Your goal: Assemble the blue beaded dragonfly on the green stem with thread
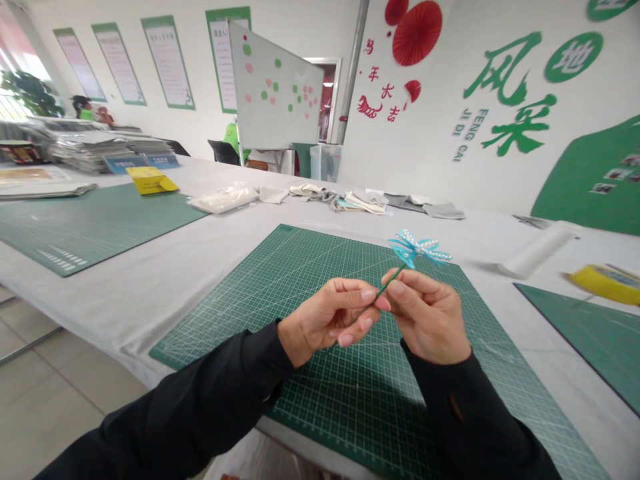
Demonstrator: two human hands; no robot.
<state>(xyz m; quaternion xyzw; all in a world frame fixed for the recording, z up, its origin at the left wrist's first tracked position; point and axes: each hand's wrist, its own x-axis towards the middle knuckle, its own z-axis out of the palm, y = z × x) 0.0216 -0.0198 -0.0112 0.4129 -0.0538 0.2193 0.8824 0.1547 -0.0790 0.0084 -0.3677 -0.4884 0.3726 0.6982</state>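
Note:
A blue artificial flower (414, 249) with white bead-like dots along its petals tops a thin green stem. My left hand (336, 313) pinches the lower part of that stem between thumb and fingers. Higher up, just under the bloom, my right hand (429, 312) grips the same stem with its fingertips. The flower tilts up and to the right. Both hands are above a green cutting mat (280, 287) with a white grid. The stem's lower end is hidden by the left fingers.
Beyond the mat lie a clear plastic bag (225, 199) and folded cloths (363, 201). A yellow card (151, 180) rests on another mat (95, 227) at left, near stacked papers (83, 147). On the right are a white roll (540, 248), a yellow item (607, 283) and a further mat (595, 340).

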